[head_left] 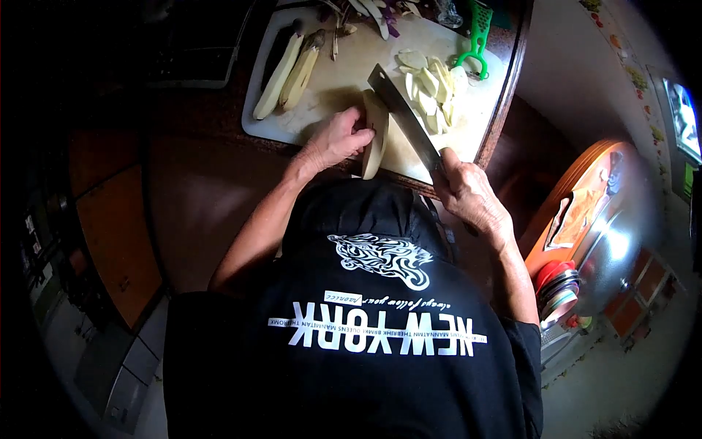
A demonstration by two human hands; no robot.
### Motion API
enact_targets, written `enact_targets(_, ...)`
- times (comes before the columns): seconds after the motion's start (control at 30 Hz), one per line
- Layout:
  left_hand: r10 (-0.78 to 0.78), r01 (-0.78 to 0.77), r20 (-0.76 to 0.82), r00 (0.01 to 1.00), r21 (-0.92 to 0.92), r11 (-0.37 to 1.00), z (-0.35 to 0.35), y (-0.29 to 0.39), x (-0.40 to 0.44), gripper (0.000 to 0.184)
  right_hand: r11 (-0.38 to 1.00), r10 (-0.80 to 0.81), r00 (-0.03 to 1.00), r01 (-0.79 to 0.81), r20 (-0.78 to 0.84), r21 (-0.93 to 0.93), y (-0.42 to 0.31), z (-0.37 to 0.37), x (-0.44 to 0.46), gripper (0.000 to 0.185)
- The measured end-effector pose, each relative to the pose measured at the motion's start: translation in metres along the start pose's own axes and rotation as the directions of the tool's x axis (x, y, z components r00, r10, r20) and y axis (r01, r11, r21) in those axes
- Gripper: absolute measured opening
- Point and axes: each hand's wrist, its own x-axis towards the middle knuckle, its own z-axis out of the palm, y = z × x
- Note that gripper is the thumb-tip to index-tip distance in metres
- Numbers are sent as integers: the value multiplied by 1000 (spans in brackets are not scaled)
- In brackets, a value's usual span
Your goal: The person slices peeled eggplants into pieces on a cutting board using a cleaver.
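Note:
My left hand (340,137) is closed on the side of a pale peeled vegetable, apparently an eggplant (376,132), lying lengthwise at the near edge of the white cutting board (333,69). In my right hand (472,192) is the handle of a broad-bladed knife (408,117). Its blade slants up and left, with the tip beside the eggplant's far end; whether it touches cannot be told. A pile of pale cut pieces (431,84) lies right of the blade. Two more peeled eggplants (292,73) with stems rest at the board's left.
A green peeler (479,36) lies at the board's upper right. Peel strips (373,14), some purple, are scattered at the far edge. To the right stands a round wooden-topped table (556,219) with a stack of bowls (558,293) close by.

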Motion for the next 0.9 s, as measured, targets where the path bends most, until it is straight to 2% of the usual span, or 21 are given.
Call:
enact_targets(0.1, -26, 25, 33, 999, 23, 999, -1, -10, 5, 38, 1000, -11, 1000, 11, 26, -2, 2, 2, 5, 17)
enact_targets(0.13, -25, 24, 41, 999, 25, 999, -1, -8, 4, 38, 995, -102, 993, 100, -60, -28, 8, 16, 10, 15)
enact_targets(0.27, -72, 74, 38, 997, -41, 996, 0, 3, 1, 33, 997, -35, 998, 30, -58, -77, -3, 30, 16, 14)
enact_targets(0.33, -11, 27, 110, 994, -142, 990, 3, 7, 4, 36, 994, -106, 967, 97, -232, -53, 4, 31, 12, 13)
enact_targets(0.37, -12, 28, 110, 994, -144, 989, 6, 6, 7, 36, 997, -65, 965, 55, -254, -46, 9, 30, 10, 13)
enact_targets(0.4, -8, 23, 123, 992, -126, 992, 8, 4, 11, 36, 998, 37, 973, -24, -229, 58, 8, 23, 4, 14)
enact_targets(0.47, 2, 13, 135, 991, -107, 994, 8, 6, 14, 36, 993, 74, 980, -56, -186, 102, 3, 5, -7, 15)
enact_targets(0.57, -2, 8, 129, 992, -43, 999, 4, 10, 10, 35, 996, 65, 988, -56, -141, 65, -7, -10, -21, 15)
enact_targets(0.73, -2, 7, 119, 993, -37, 999, 5, 9, 11, 36, 999, 46, 997, -47, -66, -7, -12, -15, -21, 16)
enact_targets(0.9, -47, 42, 129, 990, 46, 998, 3, 17, 9, 34, 999, 1, 998, -3, -68, -34, -9, -8, -14, 15)
